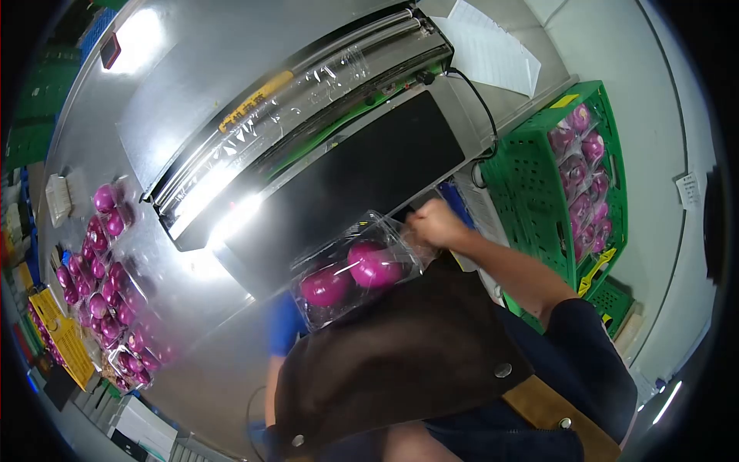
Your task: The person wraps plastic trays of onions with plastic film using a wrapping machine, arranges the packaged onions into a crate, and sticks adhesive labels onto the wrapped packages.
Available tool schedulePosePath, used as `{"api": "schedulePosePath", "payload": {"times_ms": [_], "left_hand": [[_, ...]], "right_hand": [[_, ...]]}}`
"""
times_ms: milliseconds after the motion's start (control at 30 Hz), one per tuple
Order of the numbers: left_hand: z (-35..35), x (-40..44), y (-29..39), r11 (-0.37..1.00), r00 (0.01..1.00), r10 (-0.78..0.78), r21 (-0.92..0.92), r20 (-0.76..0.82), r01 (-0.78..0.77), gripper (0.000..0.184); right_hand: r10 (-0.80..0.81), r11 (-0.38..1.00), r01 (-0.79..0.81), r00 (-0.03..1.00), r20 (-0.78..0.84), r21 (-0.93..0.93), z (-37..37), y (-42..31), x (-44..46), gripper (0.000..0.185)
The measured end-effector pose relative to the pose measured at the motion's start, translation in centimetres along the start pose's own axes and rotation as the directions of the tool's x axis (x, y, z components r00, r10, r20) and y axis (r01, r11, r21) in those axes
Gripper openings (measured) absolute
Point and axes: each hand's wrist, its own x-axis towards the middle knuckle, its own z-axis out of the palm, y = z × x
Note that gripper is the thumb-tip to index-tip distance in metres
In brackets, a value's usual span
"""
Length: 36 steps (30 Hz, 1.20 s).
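A pack of red onions in clear plastic film is tilted close in front of my apron, with two large onions showing. My right hand is closed at the pack's right end, and the film there looks bunched toward its fingers. Beside the pack's left edge is my left hand in a blue covering, blurred by motion. Its fingers are partly behind the pack, so their grip cannot be made out. Just beyond the pack lies the black plate of a film-wrapping machine.
Several wrapped onion packs lie on the steel table at left. A green crate holding more packs stands at right, near white paper sheets. A black cable runs from the machine. A yellow sign sits at far left.
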Motion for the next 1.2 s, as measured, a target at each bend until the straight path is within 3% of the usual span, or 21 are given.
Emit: {"api": "schedulePosePath", "payload": {"times_ms": [67, 133, 167, 233, 267, 300, 367, 400, 433, 467, 533, 600, 733, 767, 800, 867, 933, 1000, 1100, 1200], "left_hand": [[2.6, 1.8, -0.8, 0.912, 0.996, -0.084, -0.404, -0.007, 0.075, 0.025], [4.8, 2.7, -0.3, 0.782, 0.991, -0.124, -0.611, 0.044, 0.125, 0.025], [5.8, 2.9, 0.1, 0.722, 0.987, -0.138, -0.674, 0.078, 0.154, 0.026], [7.2, 3.1, 1.2, 0.644, 0.980, -0.123, -0.739, 0.155, 0.197, 0.026], [7.9, 3.0, 1.8, 0.609, 0.974, -0.111, -0.760, 0.199, 0.225, 0.026], [8.2, 2.9, 2.4, 0.585, 0.967, -0.093, -0.773, 0.236, 0.245, 0.027], [8.9, 3.0, 3.5, 0.549, 0.948, -0.053, -0.784, 0.313, 0.289, 0.027], [9.2, 3.1, 4.1, 0.538, 0.935, -0.032, -0.782, 0.352, 0.313, 0.027], [9.5, 3.1, 4.6, 0.530, 0.920, -0.008, -0.778, 0.392, 0.337, 0.028], [9.8, 3.2, 5.3, 0.527, 0.902, 0.016, -0.770, 0.431, 0.359, 0.028], [10.6, 3.2, 6.6, 0.539, 0.854, 0.071, -0.740, 0.516, 0.402, 0.029], [11.6, 3.2, 7.7, 0.573, 0.789, 0.116, -0.689, 0.603, 0.443, 0.030], [13.5, 1.8, 9.5, 0.713, 0.604, 0.152, -0.510, 0.782, 0.481, 0.031], [14.1, 1.6, 10.1, 0.750, 0.556, 0.161, -0.467, 0.815, 0.468, 0.032], [14.7, 1.5, 10.9, 0.788, 0.518, 0.165, -0.428, 0.839, 0.442, 0.032], [16.1, 1.3, 12.8, 0.859, 0.453, 0.171, -0.358, 0.875, 0.366, 0.033], [17.8, 0.8, 14.7, 0.917, 0.392, 0.173, -0.293, 0.904, 0.271, 0.034], [19.7, 0.2, 16.6, 0.956, 0.333, 0.175, -0.240, 0.927, 0.167, 0.035], [23.0, -1.0, 19.2, 0.984, 0.242, 0.174, -0.181, 0.955, 0.004, 0.036], [26.7, -1.9, 22.5, 0.968, 0.155, 0.191, -0.160, 0.969, -0.192, 0.038]], "right_hand": [[-0.335, 0.942, 0.331, 0.927, -0.170, -0.049, 3.4, -1.2, 1.1, 0.026], [-0.369, 0.929, 0.368, 0.915, 0.164, 0.040, 5.3, -2.5, 2.2, 0.023], [-0.435, 0.884, 0.389, 0.887, 0.152, 0.261, 6.3, -2.2, 2.3, 0.022], [-0.553, 0.664, 0.382, 0.830, 0.078, 0.643, 8.2, -1.5, 2.3, 0.020], [-0.614, 0.473, 0.213, 0.776, 0.146, 0.855, 9.2, -2.0, 2.0, 0.018], [-0.679, 0.527, 0.407, 0.730, 0.081, 0.747, 10.3, -2.5, 1.6, 0.019], [-0.792, 0.552, 0.574, 0.589, 0.163, 0.605, 7.1, -6.4, -1.2, 0.020], [-0.822, 0.553, 0.567, 0.491, 0.288, 0.611, 3.2, -10.2, -3.8, 0.021], [-0.740, 0.565, 0.220, 0.562, 0.370, 0.795, 3.1, -10.7, -5.3, 0.029], [-0.735, 0.672, 0.481, 0.531, 0.422, 0.564, 2.1, -10.9, -5.5, 0.031], [-0.828, 0.561, 0.769, 0.515, 0.223, 0.305, 2.7, -8.6, -6.1, 0.030], [-0.708, 0.628, 0.774, 0.610, 0.356, -0.076, 1.6, -5.1, -6.2, 0.031], [-0.320, 0.827, 0.434, 0.886, 0.334, -0.358, -0.9, 4.3, -6.7, 0.036], [-0.308, 0.939, 0.307, 0.951, 0.019, -0.154, -2.6, 4.3, -9.5, 0.038], [-0.195, 0.969, 0.230, 0.936, -0.294, 0.089, -4.9, 3.2, -12.9, 0.041], [-0.447, 0.848, 0.528, 0.671, -0.592, -0.042, -5.5, 1.3, -18.6, 0.057], [-0.548, 0.785, 0.611, 0.612, -0.570, -0.100, -3.4, -0.3, -22.1, 0.060], [-0.374, 0.888, 0.430, 0.883, -0.285, 0.167, -1.7, 0.7, -23.4, 0.060], [-0.221, 0.840, 0.381, 0.890, -0.398, 0.386, -1.5, 6.0, -23.0, 0.053], [0.023, 0.734, 0.428, 0.761, -0.648, 0.528, -3.8, 11.7, -26.5, 0.045]]}}
